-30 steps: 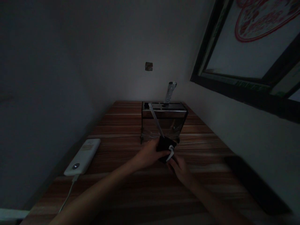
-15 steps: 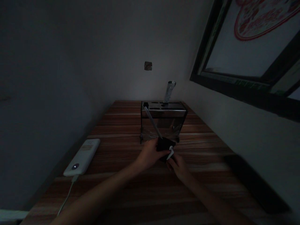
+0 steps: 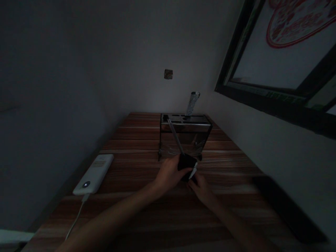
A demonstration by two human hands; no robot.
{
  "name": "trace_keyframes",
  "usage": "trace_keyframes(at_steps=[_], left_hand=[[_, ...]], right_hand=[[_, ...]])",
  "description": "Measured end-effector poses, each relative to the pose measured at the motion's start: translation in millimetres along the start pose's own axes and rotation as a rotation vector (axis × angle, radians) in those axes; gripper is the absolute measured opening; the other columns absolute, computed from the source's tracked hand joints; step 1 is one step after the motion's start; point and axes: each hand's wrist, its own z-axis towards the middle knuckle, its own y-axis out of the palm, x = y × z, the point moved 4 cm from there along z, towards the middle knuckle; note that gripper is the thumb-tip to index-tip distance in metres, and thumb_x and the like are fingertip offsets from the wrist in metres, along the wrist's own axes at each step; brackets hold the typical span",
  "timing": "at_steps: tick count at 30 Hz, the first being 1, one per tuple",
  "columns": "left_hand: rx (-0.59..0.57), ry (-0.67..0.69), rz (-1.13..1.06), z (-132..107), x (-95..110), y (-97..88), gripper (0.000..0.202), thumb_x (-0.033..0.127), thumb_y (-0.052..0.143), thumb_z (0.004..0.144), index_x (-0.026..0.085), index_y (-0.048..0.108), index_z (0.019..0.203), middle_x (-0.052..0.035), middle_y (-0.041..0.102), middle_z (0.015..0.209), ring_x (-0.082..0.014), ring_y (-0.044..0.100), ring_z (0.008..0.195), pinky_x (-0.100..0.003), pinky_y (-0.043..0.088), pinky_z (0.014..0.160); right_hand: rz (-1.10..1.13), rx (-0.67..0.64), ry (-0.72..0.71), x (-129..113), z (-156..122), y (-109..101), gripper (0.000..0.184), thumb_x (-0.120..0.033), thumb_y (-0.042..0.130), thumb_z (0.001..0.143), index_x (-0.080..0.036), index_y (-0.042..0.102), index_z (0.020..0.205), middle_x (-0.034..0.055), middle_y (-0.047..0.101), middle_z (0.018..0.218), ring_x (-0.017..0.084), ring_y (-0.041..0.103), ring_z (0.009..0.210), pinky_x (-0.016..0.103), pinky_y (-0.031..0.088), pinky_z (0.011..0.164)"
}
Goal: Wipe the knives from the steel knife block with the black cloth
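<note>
My left hand (image 3: 168,175) is closed around a black piece (image 3: 187,164) in front of the rack, the thumb lying across it. A thin metal rod (image 3: 175,136) runs from this piece up towards the rack's top left corner, where a small black part shows; I cannot tell whether that part belongs to the rod or the rack. My right hand (image 3: 202,190) pinches the lower right edge of the black piece, beside a white strip (image 3: 193,171). The metal rack (image 3: 183,119) with slots in its top stands just behind both hands.
A plastic-wrapped handle (image 3: 193,104) sticks up from the rack. At the left lies a white power bank (image 3: 95,174) with a white cable (image 3: 76,220). A long dark object (image 3: 288,208) lies along the right wall. A framed window (image 3: 283,70) is above it on the right.
The view has shifted slightly, so everything appears a little further right. The white strip now lies flatter against the black piece. Both hands keep hold in nearly the same place.
</note>
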Motion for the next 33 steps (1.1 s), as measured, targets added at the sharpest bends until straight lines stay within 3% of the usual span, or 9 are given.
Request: trace_keyframes(at_steps=[7, 13, 24, 30, 33], left_hand=[[0.015, -0.011, 0.043, 1.1, 3.1, -7.1, 0.031, 0.029, 0.063, 0.074, 0.018, 0.055, 0.102, -0.0075, 0.067, 0.096, -0.0236, 0.062, 0.088, -0.031, 0.047, 0.074], [0.082, -0.009, -0.046, 6.2, 8.3, -25.7, 0.029, 0.028, 0.063, 0.073, 0.019, 0.057, 0.1, -0.005, 0.067, 0.094, -0.0211, 0.062, 0.084, -0.029, 0.048, 0.071], [0.282, -0.003, -0.241, 14.2, 22.3, -82.1, 0.027, 0.03, 0.066, 0.069, 0.015, 0.061, 0.09, -0.0045, 0.068, 0.09, -0.0203, 0.063, 0.083, -0.03, 0.049, 0.073], [0.468, -0.01, -0.379, 12.6, 20.9, -117.9, 0.033, 0.035, 0.071, 0.061, 0.013, 0.064, 0.084, -0.0046, 0.07, 0.084, -0.0211, 0.064, 0.08, -0.03, 0.052, 0.07], [0.534, -0.035, -0.39, 11.0, 20.3, -127.5, 0.036, 0.038, 0.072, 0.06, 0.013, 0.065, 0.084, -0.0054, 0.07, 0.084, -0.0218, 0.065, 0.079, -0.03, 0.053, 0.069]], right_hand=[[-0.007, -0.018, 0.034, -5.1, -0.1, -1.1, 0.016, -0.029, 0.048, 0.077, -0.018, 0.054, 0.068, -0.0004, 0.056, 0.056, 0.014, 0.051, 0.053, 0.024, 0.04, 0.051], [0.012, -0.056, 0.042, -13.1, 0.3, 0.4, 0.025, -0.039, 0.047, 0.082, -0.017, 0.053, 0.071, -0.0016, 0.053, 0.057, 0.013, 0.05, 0.054, 0.023, 0.039, 0.053], [0.005, -0.114, 0.085, -6.7, -1.0, 4.4, 0.026, -0.04, 0.048, 0.082, -0.016, 0.054, 0.075, -0.002, 0.05, 0.058, 0.012, 0.047, 0.053, 0.023, 0.037, 0.053], [0.064, -0.179, 0.12, -5.5, -2.7, 9.2, 0.031, -0.045, 0.048, 0.081, -0.016, 0.052, 0.073, -0.002, 0.048, 0.058, 0.011, 0.045, 0.053, 0.023, 0.036, 0.051], [0.077, -0.182, 0.131, -6.2, -2.7, 10.1, 0.033, -0.048, 0.049, 0.079, -0.016, 0.052, 0.072, -0.0019, 0.047, 0.058, 0.011, 0.044, 0.052, 0.023, 0.036, 0.05]])
